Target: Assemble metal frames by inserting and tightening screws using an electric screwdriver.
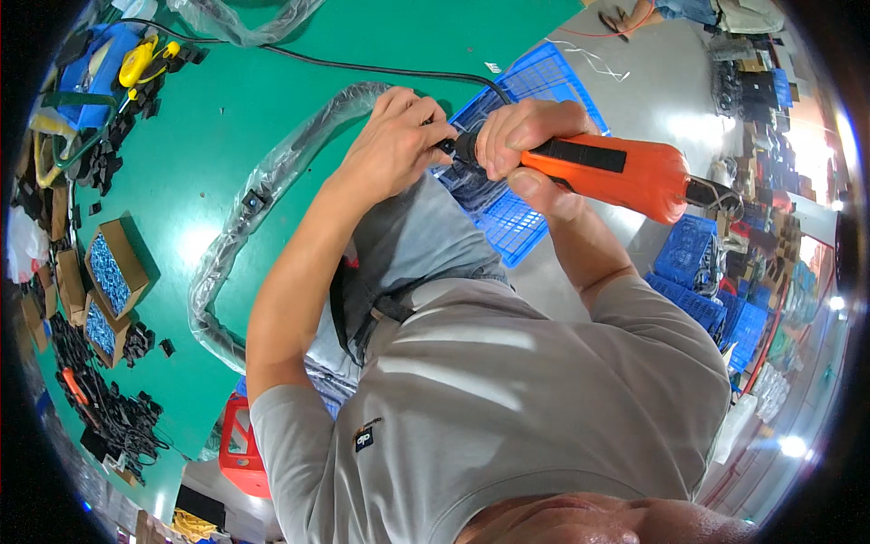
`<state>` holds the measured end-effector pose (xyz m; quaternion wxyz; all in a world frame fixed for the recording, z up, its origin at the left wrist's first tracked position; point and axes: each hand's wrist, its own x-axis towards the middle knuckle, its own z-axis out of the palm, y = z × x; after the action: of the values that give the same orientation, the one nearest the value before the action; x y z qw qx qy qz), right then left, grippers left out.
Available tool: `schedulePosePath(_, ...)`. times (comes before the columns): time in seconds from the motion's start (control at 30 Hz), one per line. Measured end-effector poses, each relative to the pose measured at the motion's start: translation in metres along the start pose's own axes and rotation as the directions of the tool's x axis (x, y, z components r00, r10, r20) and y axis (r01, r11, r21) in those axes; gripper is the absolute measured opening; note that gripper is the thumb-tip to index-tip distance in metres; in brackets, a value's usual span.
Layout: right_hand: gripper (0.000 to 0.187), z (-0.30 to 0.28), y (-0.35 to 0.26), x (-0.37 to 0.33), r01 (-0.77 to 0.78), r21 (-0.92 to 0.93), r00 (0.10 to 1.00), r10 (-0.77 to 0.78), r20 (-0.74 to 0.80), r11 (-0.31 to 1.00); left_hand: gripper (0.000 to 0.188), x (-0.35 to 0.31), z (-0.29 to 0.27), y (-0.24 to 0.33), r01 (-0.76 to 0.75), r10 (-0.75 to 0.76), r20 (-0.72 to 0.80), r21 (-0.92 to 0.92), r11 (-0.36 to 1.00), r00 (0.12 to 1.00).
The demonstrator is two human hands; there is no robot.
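My right hand (535,136) is wrapped round an orange and black electric screwdriver (648,172), held almost level with its black nose pointing left. At that nose, the fingers of my left hand (394,140) are closed on a small black part (444,145); its exact kind is partly hidden by the fingers. A bent tube wrapped in clear plastic (272,168) lies on the green table and runs up behind my left hand. A small dark fitting (254,201) shows on the tube. Whether the tube touches my left hand, I cannot tell.
Below my hands is a blue plastic crate (517,231). On the table's left side stand cardboard boxes of small blue pieces (111,272), beside a heap of black parts (118,399) and a yellow tool (136,63). A black cable (362,65) crosses the table. Blue crates (689,254) stand at right.
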<state>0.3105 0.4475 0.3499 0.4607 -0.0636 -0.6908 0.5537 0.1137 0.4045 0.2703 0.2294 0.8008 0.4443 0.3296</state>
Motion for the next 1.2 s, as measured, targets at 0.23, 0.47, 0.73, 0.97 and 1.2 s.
schedulePosePath(0.23,0.024,0.002,-0.003,0.001,-0.099,0.159,0.991,0.111,-0.071,0.982,0.032,0.0,0.002,-0.003,-0.039,0.039,-0.02,0.002,0.999,0.999)
schedulePosePath(0.47,0.031,-0.004,-0.006,0.0,0.06,0.073,0.997,-0.063,0.042,0.996,0.036,-0.002,0.006,-0.004,-0.094,0.092,-0.079,-0.025,0.995,0.993)
schedulePosePath(0.73,0.03,-0.005,-0.005,0.001,-0.002,0.028,1.0,0.002,0.022,1.0,0.038,0.001,0.005,-0.005,-0.067,0.067,-0.025,0.007,0.998,0.997)
schedulePosePath(0.97,0.03,-0.011,0.0,0.004,-0.015,0.034,0.997,0.012,0.08,0.999,0.032,0.004,0.001,0.0,-0.047,0.05,-0.067,0.046,0.998,0.997)
schedulePosePath(1.2,0.029,-0.015,0.0,0.009,-0.091,0.017,0.988,0.089,0.128,0.996,0.033,0.003,-0.001,0.0,-0.017,0.018,-0.04,0.015,1.0,0.999)
